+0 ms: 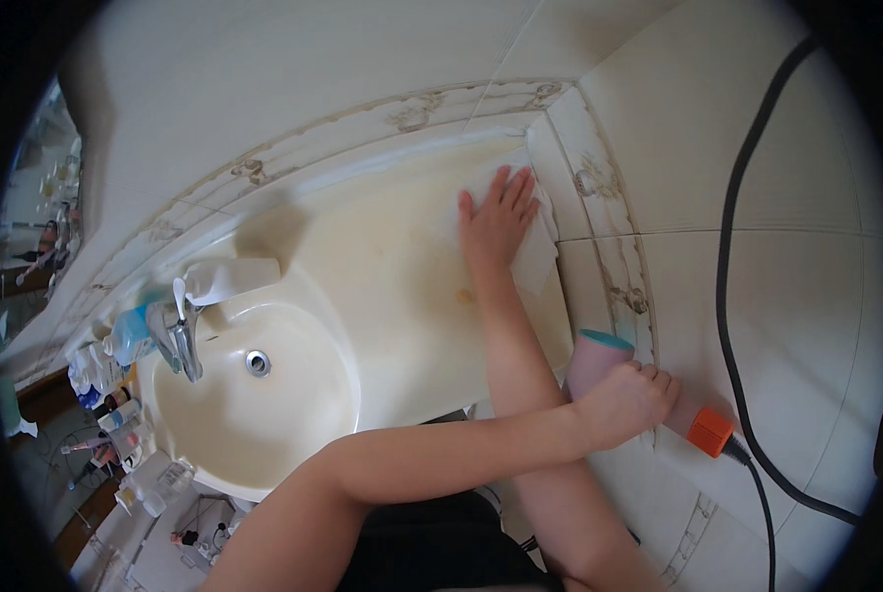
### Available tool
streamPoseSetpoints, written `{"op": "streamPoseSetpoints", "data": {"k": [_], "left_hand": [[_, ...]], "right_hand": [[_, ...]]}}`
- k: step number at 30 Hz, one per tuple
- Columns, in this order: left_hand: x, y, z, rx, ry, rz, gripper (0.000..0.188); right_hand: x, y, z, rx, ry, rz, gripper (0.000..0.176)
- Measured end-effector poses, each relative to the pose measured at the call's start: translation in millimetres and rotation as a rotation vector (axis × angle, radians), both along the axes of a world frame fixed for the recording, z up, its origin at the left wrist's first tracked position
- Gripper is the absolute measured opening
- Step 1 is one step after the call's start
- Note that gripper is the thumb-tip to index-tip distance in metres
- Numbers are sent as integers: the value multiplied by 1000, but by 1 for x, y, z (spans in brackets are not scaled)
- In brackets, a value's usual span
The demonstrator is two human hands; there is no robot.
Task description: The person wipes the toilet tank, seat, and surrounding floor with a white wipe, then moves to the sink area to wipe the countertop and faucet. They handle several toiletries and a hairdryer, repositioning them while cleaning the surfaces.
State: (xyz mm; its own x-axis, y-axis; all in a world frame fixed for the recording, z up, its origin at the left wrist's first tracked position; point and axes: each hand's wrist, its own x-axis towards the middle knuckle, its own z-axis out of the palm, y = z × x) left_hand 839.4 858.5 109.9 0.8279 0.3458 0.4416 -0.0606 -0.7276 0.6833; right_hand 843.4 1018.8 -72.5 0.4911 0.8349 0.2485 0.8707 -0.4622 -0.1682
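Observation:
My left forearm crosses over my right one. A pink hair dryer with a teal-rimmed end is gripped by its handle in my left hand, beside the right end of the counter. An orange label and a black cord are at the handle's lower end. My right hand lies flat, fingers slightly apart, on a thin white cloth or paper sheet. That sheet rests in the far right corner of the cream washbasin counter, against the tiled wall. A brownish stain marks the counter left of my right wrist.
At left are the round basin, its chrome faucet and a white bottle. Several bottles crowd the basin's left rim. A thick black cable or hose hangs before the right tiled wall. A mirror stands at far left.

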Motion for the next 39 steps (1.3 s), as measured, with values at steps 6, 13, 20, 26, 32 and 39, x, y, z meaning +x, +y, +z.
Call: {"op": "streamPoseSetpoints", "data": {"k": [6, 13, 20, 26, 32, 39], "left_hand": [[-14, 22, -10, -47, 97, -81, 29], [-5, 7, -24, -90, 80, -95, 33], [-14, 11, -49, -89, 87, -15, 29], [-13, 13, -52, -57, 150, -38, 23], [-2, 20, -51, -73, 207, -227, 19], [-7, 16, -58, -111, 183, -209, 29]], "right_hand": [[-53, 12, 0, -45, 63, 174, 78], [-118, -79, 22, -225, 232, 551, 78], [-91, -122, 25, -281, 316, 295, 81], [5, -15, 10, -8, 80, 129, 80], [15, -3, -3, 52, 121, 70, 82], [-30, -124, 22, -159, 205, -118, 81]]}}
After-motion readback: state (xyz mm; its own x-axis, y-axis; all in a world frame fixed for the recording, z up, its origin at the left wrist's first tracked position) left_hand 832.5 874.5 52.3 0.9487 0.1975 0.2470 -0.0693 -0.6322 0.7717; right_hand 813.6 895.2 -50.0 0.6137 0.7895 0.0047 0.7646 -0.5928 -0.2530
